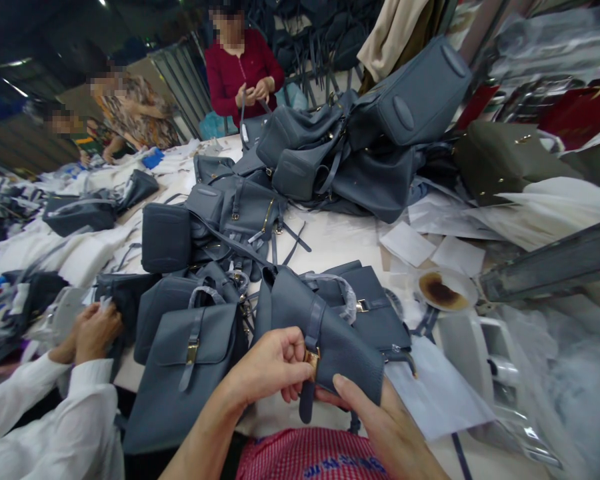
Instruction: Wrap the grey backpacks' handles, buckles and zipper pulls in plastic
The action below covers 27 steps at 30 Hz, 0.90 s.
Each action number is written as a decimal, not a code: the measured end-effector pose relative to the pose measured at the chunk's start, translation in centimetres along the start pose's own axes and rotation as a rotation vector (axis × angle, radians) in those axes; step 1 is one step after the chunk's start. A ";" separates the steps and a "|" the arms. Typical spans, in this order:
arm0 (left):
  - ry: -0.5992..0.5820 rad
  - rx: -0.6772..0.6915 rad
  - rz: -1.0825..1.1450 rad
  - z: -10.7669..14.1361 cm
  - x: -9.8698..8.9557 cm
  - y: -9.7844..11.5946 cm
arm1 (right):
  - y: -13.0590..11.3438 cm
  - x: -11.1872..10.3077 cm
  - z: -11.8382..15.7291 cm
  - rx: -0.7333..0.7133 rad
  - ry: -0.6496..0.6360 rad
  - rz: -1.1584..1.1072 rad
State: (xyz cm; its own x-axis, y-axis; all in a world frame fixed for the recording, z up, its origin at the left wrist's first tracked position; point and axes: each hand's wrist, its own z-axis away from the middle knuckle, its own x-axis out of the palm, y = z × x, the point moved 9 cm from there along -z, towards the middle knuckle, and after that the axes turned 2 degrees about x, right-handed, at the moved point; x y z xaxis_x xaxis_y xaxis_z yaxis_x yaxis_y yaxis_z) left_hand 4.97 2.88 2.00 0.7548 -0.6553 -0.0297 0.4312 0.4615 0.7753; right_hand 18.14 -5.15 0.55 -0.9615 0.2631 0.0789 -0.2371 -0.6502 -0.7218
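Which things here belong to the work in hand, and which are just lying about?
In hand: left hand, right hand, slate-blue leather handbag, its gold metal strap buckle.

Lying about: heaped slate-blue leather bags, loose white paper sheets, brown-stained white saucer.

No wording can be read anywhere; the blue lettering (pixel 344 466) printed on the pink checked cloth (pixel 285 453) is too blurred and cut off to be made out.
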 end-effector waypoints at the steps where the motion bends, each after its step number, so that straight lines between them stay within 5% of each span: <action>1: -0.001 0.001 0.000 0.0 0.0 -0.1 | -0.1 0.0 0.0 -0.001 -0.004 -0.006; 11: 0.131 0.011 -0.048 0.0 -0.1 -0.1 | 0.1 0.3 -0.2 -0.007 -0.049 -0.046; 18: 0.021 0.020 0.016 0.1 0.4 -0.6 | 0.3 0.6 -0.2 0.026 -0.076 -0.123; 24: 0.355 0.186 -0.471 3.0 -0.3 2.1 | 0.9 -0.4 -0.6 -0.022 0.096 0.061; 27: 0.510 0.163 -0.599 4.0 -0.4 2.1 | 1.3 0.0 -1.0 -0.076 0.099 0.069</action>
State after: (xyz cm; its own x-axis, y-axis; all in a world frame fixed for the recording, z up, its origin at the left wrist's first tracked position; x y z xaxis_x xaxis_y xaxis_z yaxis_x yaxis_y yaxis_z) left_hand 3.58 1.75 6.13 0.5678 -0.3915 -0.7241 0.7868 -0.0006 0.6172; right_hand 18.00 -5.25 -1.10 -0.9558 0.2913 -0.0388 -0.1558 -0.6143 -0.7736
